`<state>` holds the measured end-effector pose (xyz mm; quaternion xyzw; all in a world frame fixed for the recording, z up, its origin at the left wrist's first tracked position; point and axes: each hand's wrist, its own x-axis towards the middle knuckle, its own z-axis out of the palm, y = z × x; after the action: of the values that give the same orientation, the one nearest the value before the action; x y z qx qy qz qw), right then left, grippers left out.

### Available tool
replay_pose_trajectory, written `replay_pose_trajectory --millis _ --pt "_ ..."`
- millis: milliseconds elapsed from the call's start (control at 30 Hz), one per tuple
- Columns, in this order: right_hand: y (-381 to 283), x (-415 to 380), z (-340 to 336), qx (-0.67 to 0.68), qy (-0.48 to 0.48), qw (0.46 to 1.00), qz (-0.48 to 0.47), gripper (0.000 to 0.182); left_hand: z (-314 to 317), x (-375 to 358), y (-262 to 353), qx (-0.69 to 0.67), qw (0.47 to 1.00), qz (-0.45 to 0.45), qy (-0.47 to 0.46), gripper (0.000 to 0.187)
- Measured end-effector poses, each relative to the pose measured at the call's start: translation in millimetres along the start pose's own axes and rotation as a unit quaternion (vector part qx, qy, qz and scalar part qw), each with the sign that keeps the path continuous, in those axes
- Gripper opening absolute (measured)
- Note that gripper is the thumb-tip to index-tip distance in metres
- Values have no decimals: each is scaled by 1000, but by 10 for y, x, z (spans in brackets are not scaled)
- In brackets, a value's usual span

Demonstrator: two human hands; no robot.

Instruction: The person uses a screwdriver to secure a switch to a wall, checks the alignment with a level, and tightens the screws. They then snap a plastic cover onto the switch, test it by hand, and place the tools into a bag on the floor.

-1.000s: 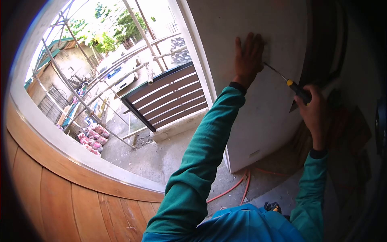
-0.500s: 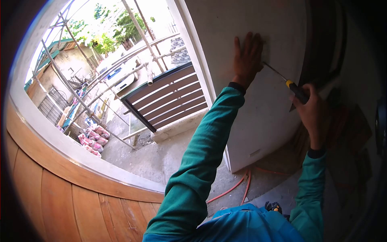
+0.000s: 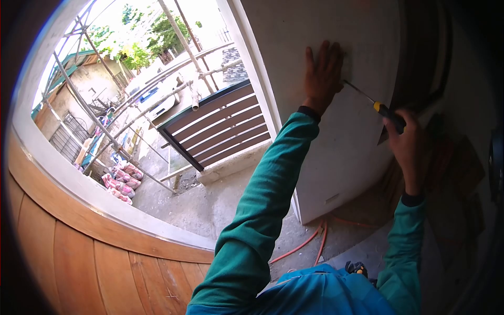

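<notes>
– Counting how many hands at work?

– Two, both bare. Gripping one screwdriver [image 3: 385, 111] in the right hand [image 3: 408, 137], with fingers closed round the black, yellow-banded handle.

– Pointing where?

– Up and to the left, along one thin shaft, toward one white panel [image 3: 341, 157]. Ending just beside the left hand [image 3: 324, 73], near the lower edge of one small pale plate [image 3: 348, 63]. Hard to tell from here whether touching the panel or stopping short.

– And doing what with the left?

– Resting flat on the panel, with fingers open and stretched upward, one set apart from the others, right beside the plate.

– Wearing?

– Two green sleeves [image 3: 273, 173], each ending in one dark cuff, and one blue shirt [image 3: 325, 291].

– Seeing more to count?

– On the floor, at least two lengths of orange hose [image 3: 323, 241] near the foot of the panel. Through one wide opening, one slatted railing [image 3: 202, 123], several scaffold poles [image 3: 84, 97] and one pile of pink-and-white sacks [image 3: 123, 181], overlapping too closely for a sure count. At lower left, at least five wooden boards [image 3: 73, 262], side by side.
</notes>
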<state>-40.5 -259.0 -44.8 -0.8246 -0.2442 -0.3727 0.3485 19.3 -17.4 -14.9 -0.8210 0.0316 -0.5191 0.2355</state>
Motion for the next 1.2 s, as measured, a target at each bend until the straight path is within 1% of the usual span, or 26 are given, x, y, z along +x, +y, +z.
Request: replay_pose_trajectory --millis 33,67,133,167,233,267,333,367,433,467,533,667,733,767,833,967,1033,1067,1133,1200 --pt "-9 6 -7 37 -27 996 74 36 -1 4 1 4 1000 -1 -3 100" --pt "-21 -2 -14 37 -27 996 74 36 7 4 8 3 1000 -1 -3 100" --pt "-72 -7 -39 -5 -11 999 36 32 9 27 -4 2 1000 -2 12 100" --pt "-79 -1 -47 -6 -10 999 35 32 10 35 -9 2 1000 -2 14 100" --pt "-79 -12 -43 -29 19 998 -60 32 20 6 -4 1 1000 -1 10 100" --pt "-62 -22 -30 -29 18 998 -60 32 10 -2 -4 1 1000 -1 9 100" --pt "-16 -33 2 -33 -7 999 -11 30 -12 7 -5 -6 1000 0 0 100" --pt "-12 -36 14 -33 -8 999 -11 30 -7 2 -1 -6 1000 0 -1 100" --pt "-20 -27 23 -9 -6 999 45 30 -3 14 -4 -4 1000 0 3 101" --pt "-47 -16 -3 -10 -4 999 45 30 -8 25 -10 -4 1000 0 5 101" --pt "-97 -13 -52 -11 -12 999 -31 32 0 8 -10 -7 1000 0 -3 102" --pt "-9 -7 15 -25 3 999 -29 35 -24 -3 -21 -13 1000 0 1 102" --pt "-90 21 -5 0 -54 989 140 33 -25 -13 -18 -26 1000 2 -1 101" --pt "-77 12 -11 0 -56 989 140 33 -21 -11 -15 -26 1000 1 -2 101" --pt "-46 -18 -17 -8 0 1000 -3 29 -7 -10 -15 -18 1000 1 19 99" --pt "-41 3 -25 25 -11 999 23 30 -21 7 -4 -15 1000 -3 10 98" --pt "64 47 24 -23 12 998 60 33 -42 6 0 -15 1000 -4 8 97" --pt "22 41 2 -24 13 998 59 33 -41 15 1 -15 1000 -4 9 97" --pt "-90 20 -46 2 35 999 -5 34 -31 31 5 1 1000 -9 15 98" --pt "-33 1 -14 13 20 1000 -2 35 -14 16 4 1 1000 -8 16 98"
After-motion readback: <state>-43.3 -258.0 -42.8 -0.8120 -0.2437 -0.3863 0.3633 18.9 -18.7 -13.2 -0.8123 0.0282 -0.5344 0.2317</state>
